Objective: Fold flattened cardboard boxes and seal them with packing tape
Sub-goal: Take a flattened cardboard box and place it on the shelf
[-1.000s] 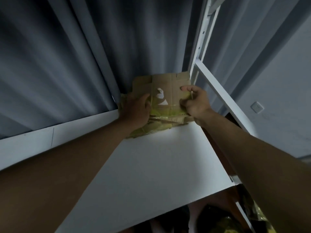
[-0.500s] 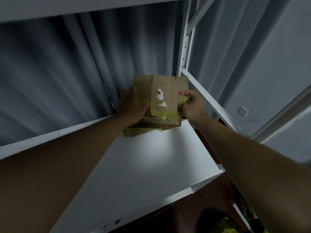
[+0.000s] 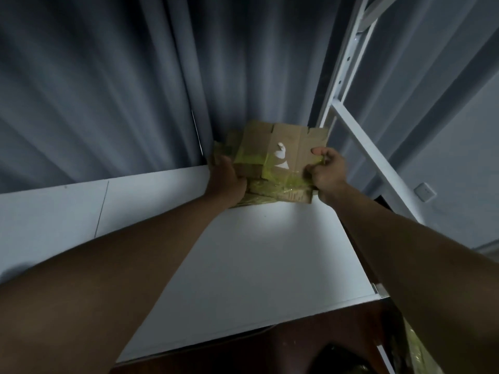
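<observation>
Since half a second ago your head has tipped back down, so the upper shelf board has dropped out of view, and your left hand has slid lower along the left side of the cardboard while your right keeps its place on the right edge.

At the far left, the grey curtain [image 3: 108,90] hangs behind the white shelf [image 3: 256,265]. Your left hand [image 3: 225,182] reaches to the shelf's far edge and rests against the left side of the stack of flattened boxes [image 3: 259,193], palm on the cardboard and fingers tucked out of sight beneath, so you cannot tell whether they grip or only press. The stack sits in the shelf's far right corner, against the curtain. On top, the top flattened box [image 3: 286,147] is tilted up at its far end, with yellow tape [image 3: 270,168] across its near part and white torn patches in the middle. Your right hand [image 3: 328,171] pinches that box's right edge, thumb on top and fingers curled below. Just right of it stands the white shelf upright [image 3: 343,63], with a wall socket [image 3: 425,191] beyond.
</observation>
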